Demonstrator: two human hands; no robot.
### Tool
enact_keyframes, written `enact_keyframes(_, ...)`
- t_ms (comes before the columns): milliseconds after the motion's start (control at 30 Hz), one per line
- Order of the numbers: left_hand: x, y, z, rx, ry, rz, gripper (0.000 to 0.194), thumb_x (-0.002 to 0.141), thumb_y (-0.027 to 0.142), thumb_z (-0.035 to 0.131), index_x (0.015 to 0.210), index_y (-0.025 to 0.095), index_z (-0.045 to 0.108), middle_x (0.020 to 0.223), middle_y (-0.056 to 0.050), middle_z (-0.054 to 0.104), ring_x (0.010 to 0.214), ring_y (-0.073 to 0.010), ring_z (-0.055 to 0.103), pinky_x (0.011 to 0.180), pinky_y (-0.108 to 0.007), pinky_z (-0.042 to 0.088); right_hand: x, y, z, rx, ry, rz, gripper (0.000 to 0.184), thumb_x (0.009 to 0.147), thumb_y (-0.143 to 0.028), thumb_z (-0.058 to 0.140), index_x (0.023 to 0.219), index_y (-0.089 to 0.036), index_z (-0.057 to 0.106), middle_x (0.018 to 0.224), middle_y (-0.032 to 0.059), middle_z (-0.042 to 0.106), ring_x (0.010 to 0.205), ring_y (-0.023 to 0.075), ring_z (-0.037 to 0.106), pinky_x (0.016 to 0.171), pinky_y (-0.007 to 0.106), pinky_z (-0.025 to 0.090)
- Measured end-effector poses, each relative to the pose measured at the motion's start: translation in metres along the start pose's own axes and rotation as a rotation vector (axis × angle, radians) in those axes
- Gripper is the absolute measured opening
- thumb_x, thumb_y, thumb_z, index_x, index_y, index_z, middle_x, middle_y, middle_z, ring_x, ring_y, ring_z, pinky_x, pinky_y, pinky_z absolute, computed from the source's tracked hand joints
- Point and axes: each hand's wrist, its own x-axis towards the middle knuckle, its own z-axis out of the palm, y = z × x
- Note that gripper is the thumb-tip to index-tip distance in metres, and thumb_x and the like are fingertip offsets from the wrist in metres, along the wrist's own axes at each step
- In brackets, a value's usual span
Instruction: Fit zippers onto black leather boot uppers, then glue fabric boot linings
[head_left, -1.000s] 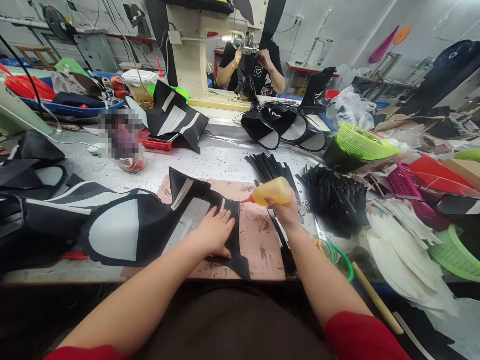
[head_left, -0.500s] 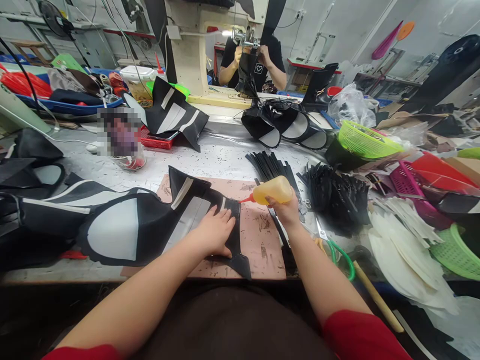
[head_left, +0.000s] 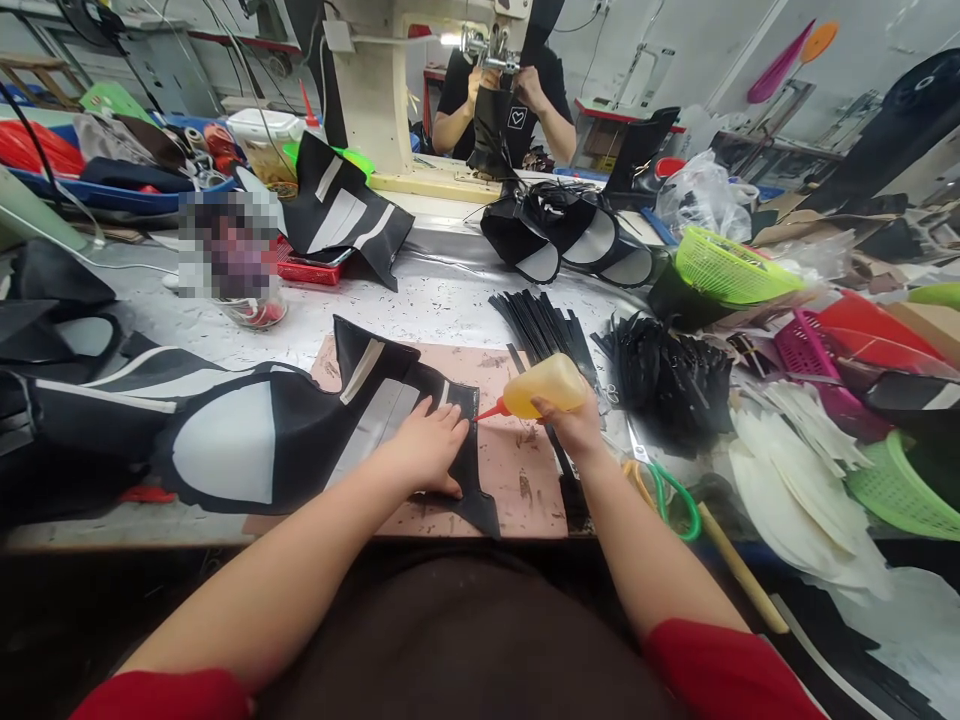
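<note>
My left hand (head_left: 427,447) lies flat, fingers together, pressing a black leather piece with grey strips (head_left: 367,415) onto a pink work mat (head_left: 517,470). My right hand (head_left: 574,425) grips a yellow squeeze bottle (head_left: 545,385) with a red nozzle. The nozzle tip touches the right edge of the black piece, just beside my left fingertips. More black-and-white cut pieces (head_left: 225,440) stretch away to the left of the mat.
Black strips (head_left: 536,320) and a heap of black parts (head_left: 675,385) lie behind my right hand. Green-handled scissors (head_left: 667,490), white cut-outs (head_left: 802,490) and coloured baskets (head_left: 724,270) crowd the right. Across the table another person (head_left: 510,100) works at a sewing machine.
The bottle's nozzle has come down slightly along the edge of the black piece. My left hand has stayed pressed in place. The view has tilted a little.
</note>
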Motion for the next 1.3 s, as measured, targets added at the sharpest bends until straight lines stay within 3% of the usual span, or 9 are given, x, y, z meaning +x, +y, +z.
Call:
enact_keyframes(467,0.001,0.003,0.0,-0.026,-0.002,-0.02,0.095,0.054,0.055,0.07,0.131,0.011,0.036,0.143,-0.02,0.025,0.132,-0.0288,0.024,0.109,-0.045,0.009,-0.039,-0.007,-0.008,0.014,-0.027,0.052,0.058,0.047,-0.043,0.078,0.092,-0.019,0.049,0.077,0.0008,0.055,0.063,0.0169,0.055,0.037,0.026,0.048)
enact_keyframes(667,0.002,0.007,0.004,-0.038,0.019,-0.028,0.103,0.051,0.064,0.065,0.132,0.009,0.035,0.142,-0.022,0.026,0.133,-0.0316,0.021,0.109,-0.046,0.004,-0.056,-0.015,-0.015,-0.061,-0.054,-0.009,0.054,0.049,-0.042,0.077,0.091,-0.02,0.052,0.085,0.0034,0.057,0.076,0.0221,0.058,0.055,0.037,0.054)
enact_keyframes(933,0.004,0.011,0.005,0.012,-0.003,-0.039,0.108,0.048,0.068,0.064,0.133,0.009,0.032,0.143,-0.022,0.023,0.133,-0.0307,0.019,0.108,-0.048,0.003,-0.069,-0.02,-0.026,-0.085,-0.086,-0.033,0.063,0.045,-0.041,0.08,0.098,-0.019,0.053,0.089,0.006,0.061,0.086,0.0265,0.059,0.078,0.046,0.049)
enact_keyframes(1300,0.003,0.013,0.001,-0.023,-0.003,-0.059,0.105,0.047,0.065,0.068,0.131,0.01,0.035,0.143,-0.021,0.024,0.133,-0.0325,0.018,0.107,-0.048,0.004,-0.073,-0.013,-0.047,-0.127,-0.135,-0.123,0.062,0.043,-0.037,0.081,0.097,-0.021,0.056,0.09,0.0052,0.061,0.082,0.0246,0.057,0.075,0.043,0.049)
